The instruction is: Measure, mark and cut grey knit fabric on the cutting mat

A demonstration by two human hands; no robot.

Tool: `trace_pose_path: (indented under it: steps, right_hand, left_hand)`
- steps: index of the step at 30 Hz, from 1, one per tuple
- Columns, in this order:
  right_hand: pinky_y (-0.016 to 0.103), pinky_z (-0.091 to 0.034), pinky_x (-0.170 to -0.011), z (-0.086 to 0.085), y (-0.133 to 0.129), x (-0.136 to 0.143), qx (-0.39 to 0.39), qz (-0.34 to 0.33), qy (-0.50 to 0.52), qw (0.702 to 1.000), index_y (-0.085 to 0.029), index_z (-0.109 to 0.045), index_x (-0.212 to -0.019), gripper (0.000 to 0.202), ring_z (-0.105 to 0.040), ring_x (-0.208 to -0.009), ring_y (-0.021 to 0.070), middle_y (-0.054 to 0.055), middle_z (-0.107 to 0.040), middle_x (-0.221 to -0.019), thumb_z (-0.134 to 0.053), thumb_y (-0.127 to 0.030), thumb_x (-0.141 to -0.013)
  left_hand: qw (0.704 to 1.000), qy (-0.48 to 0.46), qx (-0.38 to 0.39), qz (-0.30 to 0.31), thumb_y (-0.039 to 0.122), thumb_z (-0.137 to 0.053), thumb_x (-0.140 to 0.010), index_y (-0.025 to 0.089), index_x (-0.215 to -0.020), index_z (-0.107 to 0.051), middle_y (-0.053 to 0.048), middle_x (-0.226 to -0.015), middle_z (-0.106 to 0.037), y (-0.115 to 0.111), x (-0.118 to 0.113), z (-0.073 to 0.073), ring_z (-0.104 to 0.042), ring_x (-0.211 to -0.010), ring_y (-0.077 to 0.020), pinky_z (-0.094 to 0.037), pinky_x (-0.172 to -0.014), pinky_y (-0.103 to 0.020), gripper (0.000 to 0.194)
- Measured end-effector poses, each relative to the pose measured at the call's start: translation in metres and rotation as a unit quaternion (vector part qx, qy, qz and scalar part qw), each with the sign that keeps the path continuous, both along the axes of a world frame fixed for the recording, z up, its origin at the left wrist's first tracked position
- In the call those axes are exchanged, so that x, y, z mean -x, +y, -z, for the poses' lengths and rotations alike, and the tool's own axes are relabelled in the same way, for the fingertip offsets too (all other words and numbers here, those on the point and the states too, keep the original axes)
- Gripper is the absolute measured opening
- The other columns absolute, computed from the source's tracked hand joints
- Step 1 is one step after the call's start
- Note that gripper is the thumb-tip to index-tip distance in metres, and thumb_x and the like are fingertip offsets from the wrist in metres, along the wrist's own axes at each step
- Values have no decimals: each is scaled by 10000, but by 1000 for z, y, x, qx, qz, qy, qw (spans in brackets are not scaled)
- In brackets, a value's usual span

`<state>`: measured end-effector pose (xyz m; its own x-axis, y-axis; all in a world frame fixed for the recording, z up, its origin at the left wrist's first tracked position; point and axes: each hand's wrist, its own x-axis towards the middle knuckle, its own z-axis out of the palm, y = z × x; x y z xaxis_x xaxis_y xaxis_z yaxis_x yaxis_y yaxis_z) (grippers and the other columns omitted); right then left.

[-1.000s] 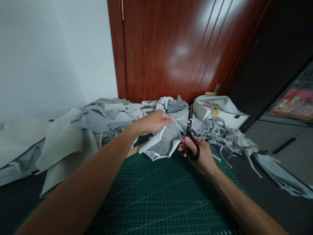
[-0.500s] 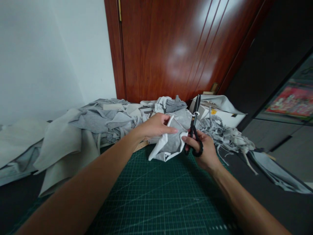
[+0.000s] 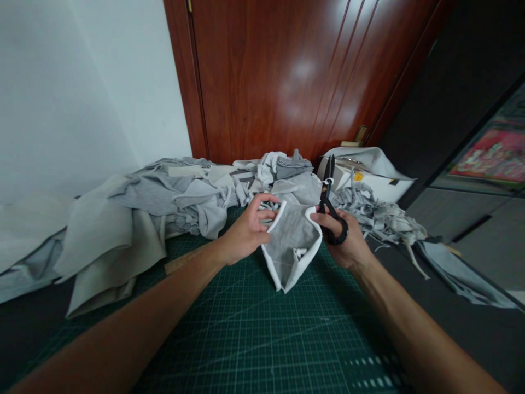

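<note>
A small grey fabric piece (image 3: 289,230) with thick white edging hangs above the green cutting mat (image 3: 246,328), opened out like a pocket and pointed at its lower end. My right hand (image 3: 344,235) grips black scissors (image 3: 327,197) by the handles, blades pointing up. The thumb of that hand also pins the fabric's upper right edge. My left hand (image 3: 246,230) is at the left edging with its fingers spread and curved; the thumb tip meets the edge. White scraps show inside the fabric's fold.
Grey and white cloth pieces (image 3: 184,191) lie heaped along the back and left. At the right sits a tangle of grey fabric strips (image 3: 369,205) before a white box (image 3: 377,189). A wooden ruler (image 3: 184,260) lies left on the mat. A brown door (image 3: 287,82) stands behind.
The fabric has turned and opened out, its point now facing down. My left hand has loosened its pinch and shifted left. The right hand keeps the scissors and the fabric edge.
</note>
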<state>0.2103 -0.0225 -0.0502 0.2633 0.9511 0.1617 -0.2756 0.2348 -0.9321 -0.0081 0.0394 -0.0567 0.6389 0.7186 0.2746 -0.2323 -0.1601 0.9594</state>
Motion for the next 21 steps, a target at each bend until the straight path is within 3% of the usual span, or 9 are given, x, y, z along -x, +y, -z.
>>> trace_pose_path:
  steps: [4,7,10,12,16,19,21]
  right_hand:
    - [271,-446,-608,-1,1,-3,13,3,7,1000,-177,-745,-822,303,-567,-641,139,-27,-666,-702,-936,-244,-597]
    - [268,-453,-606,-1,2,-4,20,6,9,1000,-175,-747,-817,296,-585,-649,142,-16,-692,-731,-932,-240,-595]
    - [282,-486,-637,-1,2,-4,27,5,10,1000,-184,-750,-823,289,-610,-657,153,-10,-709,-747,-927,-250,-605]
    - [295,-504,-659,0,2,-5,30,7,10,999,-191,-749,-815,276,-625,-663,163,-11,-712,-740,-924,-250,-610]
    - [301,-519,-682,1,4,-6,32,14,10,999,-194,-744,-792,254,-633,-665,164,-12,-715,-736,-917,-239,-613]
    - [294,-516,-658,2,4,-6,33,15,7,999,-191,-746,-795,257,-628,-651,159,-9,-719,-737,-917,-234,-608]
    - [285,-515,-648,2,4,-6,32,13,5,999,-192,-743,-794,263,-626,-654,156,-8,-719,-739,-921,-238,-606]
  left_hand:
    - [993,83,-83,22,46,-578,-742,168,-992,-748,-35,-1007,-709,-1,3,0,-641,-764,-109,-456,-640,-209,327]
    - [990,107,-51,75,33,-589,-754,170,-1119,-776,-60,-1101,-751,-2,4,1,-702,-890,-147,-511,-733,-241,432]
    - [988,81,22,133,40,-674,-769,197,-1392,-650,-105,-1290,-728,-5,3,2,-724,-1092,-199,-546,-930,-321,642]
    - [985,81,41,145,54,-722,-770,197,-1492,-559,-129,-1326,-717,-7,1,3,-721,-1123,-204,-539,-973,-335,754]
    - [988,109,23,109,51,-714,-762,205,-1531,-517,-115,-1278,-738,-11,-4,6,-727,-970,-169,-547,-854,-294,809]
    - [991,127,-15,36,96,-705,-792,212,-1419,-638,-81,-1210,-749,-13,-8,9,-682,-823,-125,-511,-736,-247,641]
    - [994,103,-25,11,111,-715,-791,188,-1336,-685,-88,-1260,-721,-13,-10,12,-681,-877,-135,-509,-753,-246,551]
